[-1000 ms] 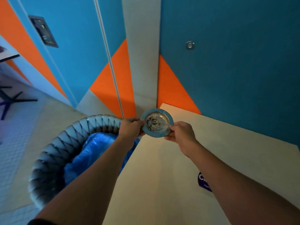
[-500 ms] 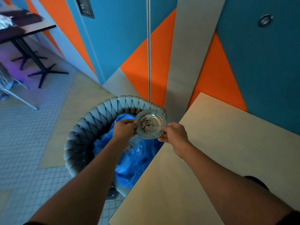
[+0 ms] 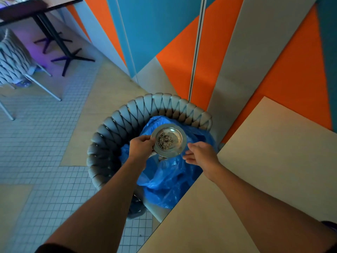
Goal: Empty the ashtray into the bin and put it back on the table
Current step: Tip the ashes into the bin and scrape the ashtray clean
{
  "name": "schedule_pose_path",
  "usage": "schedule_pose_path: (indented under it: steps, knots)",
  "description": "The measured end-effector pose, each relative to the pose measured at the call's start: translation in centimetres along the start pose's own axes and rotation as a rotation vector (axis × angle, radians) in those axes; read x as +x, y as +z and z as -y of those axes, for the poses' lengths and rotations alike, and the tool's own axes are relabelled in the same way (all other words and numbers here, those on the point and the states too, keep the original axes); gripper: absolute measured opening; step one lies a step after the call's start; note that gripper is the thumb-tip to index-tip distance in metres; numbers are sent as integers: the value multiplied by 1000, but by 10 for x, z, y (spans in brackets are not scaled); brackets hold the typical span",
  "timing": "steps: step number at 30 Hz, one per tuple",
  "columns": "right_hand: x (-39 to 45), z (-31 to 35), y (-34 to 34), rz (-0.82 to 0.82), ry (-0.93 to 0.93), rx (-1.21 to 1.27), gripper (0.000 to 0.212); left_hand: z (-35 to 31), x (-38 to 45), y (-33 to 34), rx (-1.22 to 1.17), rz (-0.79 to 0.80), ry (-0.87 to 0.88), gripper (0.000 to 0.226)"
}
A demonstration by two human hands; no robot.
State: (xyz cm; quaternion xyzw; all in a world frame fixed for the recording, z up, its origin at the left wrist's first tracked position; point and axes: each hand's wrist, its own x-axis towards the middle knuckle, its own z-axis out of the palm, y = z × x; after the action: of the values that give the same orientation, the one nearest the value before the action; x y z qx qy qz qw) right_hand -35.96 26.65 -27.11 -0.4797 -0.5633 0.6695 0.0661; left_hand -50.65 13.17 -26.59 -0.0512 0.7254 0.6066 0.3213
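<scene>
A round metal ashtray [image 3: 173,136] with a pile of ash in its middle is held level over the bin [image 3: 109,128], a woven grey basket lined with a blue plastic bag [image 3: 169,179]. My left hand [image 3: 141,146] grips the ashtray's left rim. My right hand [image 3: 199,155] hovers just right of the ashtray with its fingers spread, not touching it. The beige table [image 3: 264,161] lies to the right, its corner next to the bin.
A wall of blue, orange and grey panels [image 3: 182,52] stands right behind the bin. At the far left are a woven chair [image 3: 12,59] and another table on a black cross base [image 3: 71,57]. Small tiles cover the floor [image 3: 45,143].
The ashtray has moved left, off the table and over the bin. My right hand has let go of its rim and opened. The view has swung left and down.
</scene>
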Motion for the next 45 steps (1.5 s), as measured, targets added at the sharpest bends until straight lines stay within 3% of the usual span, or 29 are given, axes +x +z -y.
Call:
schedule_pose_path:
  steps: [4, 7, 13, 16, 31, 45]
  knots:
    - [19, -23, -7, -59, -151, -411, 20, 13, 26, -9, 10, -41, -27, 16]
    - [26, -45, -12, -13, -301, -761, 17, 25, 46, -16, 33, -67, -46, 14]
    - [29, -81, -7, -24, -556, -1116, 19, 48, 79, -26, 81, -111, -67, 12]
    - [30, -88, -4, -53, -592, -1227, 20, 55, 88, -28, 91, -120, -71, 12]
    - [30, -99, -3, -121, -620, -1232, 28, 77, 120, -29, 182, -167, -43, 7]
    - [32, -100, -3, -138, -628, -1203, 26, 76, 131, -13, 397, -253, 139, 4]
